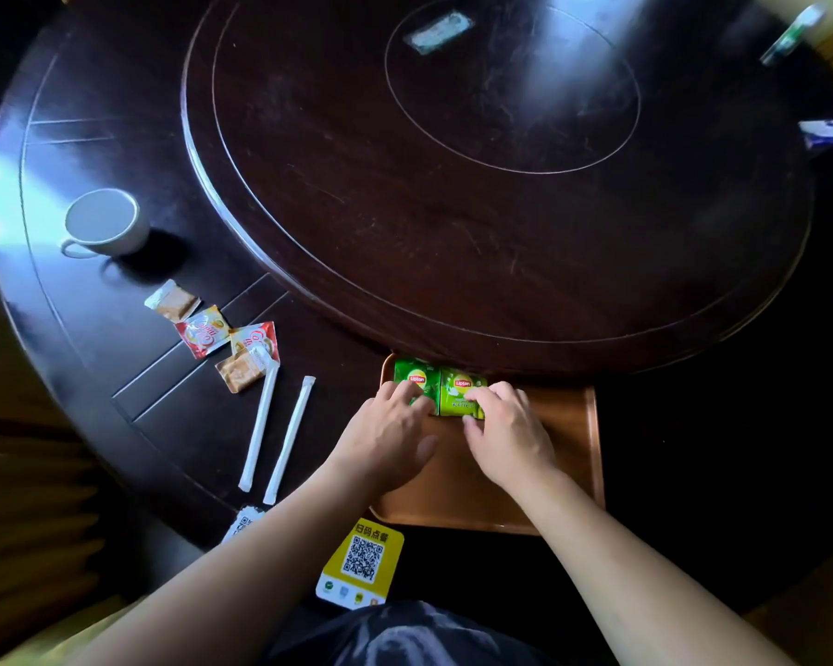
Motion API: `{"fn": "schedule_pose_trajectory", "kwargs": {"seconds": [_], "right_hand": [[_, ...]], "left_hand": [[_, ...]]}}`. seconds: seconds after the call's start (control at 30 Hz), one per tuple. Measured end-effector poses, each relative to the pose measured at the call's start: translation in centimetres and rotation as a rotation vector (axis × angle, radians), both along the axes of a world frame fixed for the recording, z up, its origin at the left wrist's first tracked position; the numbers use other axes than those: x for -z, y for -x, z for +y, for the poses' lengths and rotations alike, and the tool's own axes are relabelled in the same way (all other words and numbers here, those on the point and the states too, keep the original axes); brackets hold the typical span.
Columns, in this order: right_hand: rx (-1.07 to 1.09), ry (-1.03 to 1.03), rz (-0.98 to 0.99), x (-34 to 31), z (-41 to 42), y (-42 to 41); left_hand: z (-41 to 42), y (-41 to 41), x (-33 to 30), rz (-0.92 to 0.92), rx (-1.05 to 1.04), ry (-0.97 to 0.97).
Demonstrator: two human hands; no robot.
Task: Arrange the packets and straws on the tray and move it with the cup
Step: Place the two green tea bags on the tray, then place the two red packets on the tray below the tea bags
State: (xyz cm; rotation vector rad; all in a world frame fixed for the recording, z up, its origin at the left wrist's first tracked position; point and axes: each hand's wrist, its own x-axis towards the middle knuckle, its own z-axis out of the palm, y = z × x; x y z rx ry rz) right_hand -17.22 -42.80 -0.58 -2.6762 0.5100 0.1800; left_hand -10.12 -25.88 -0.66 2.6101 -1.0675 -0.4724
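- Tray (568,425): brown, rectangular, on the dark round tabletop (116,329) at the near edge, its far side against the raised turntable (453,185).
- Green tea packets (458,384): two, side by side, touching, in the tray's far-left corner.
- Left hand (385,435): palm down, fingers (407,391) spread flat, pressing the left packet.
- Right hand (506,435): palm down, fingers (482,394) loosely curled over the right packet, thumb at its near edge.
- Straws (275,435): two, paper-wrapped, lying parallel on the tabletop left of the tray.
- Sachets (222,336): four, red and tan, clustered beyond the straws, some overlapping.
- Cup (102,223): white, upright, far left.
- QR card (361,564): yellow, at the near edge.
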Motion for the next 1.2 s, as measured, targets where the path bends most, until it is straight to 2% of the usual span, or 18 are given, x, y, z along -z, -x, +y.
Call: {"fn": "schedule_pose_trajectory", "kwargs": {"seconds": [0.3,0.83,1.03,1.2], "right_hand": [[-0.025,-0.026,0.035,-1.6,2.8,-1.4],[-0.228,-0.057,0.143,-2.5,14.4,-10.8],[-0.291,-0.043,0.183,-2.2,18.0,-15.4],[-0.412,0.014,0.201,-1.4,19.7,-19.2]], "left_hand": [[6.1,-2.1,-0.9,0.11,-0.119,0.042],[23.0,-10.5,-0.6,0.097,-0.602,-0.057],[25.0,-13.9,0.2,0.14,-0.779,-0.032],[24.0,-15.8,0.7,0.263,-0.914,0.016]]}}
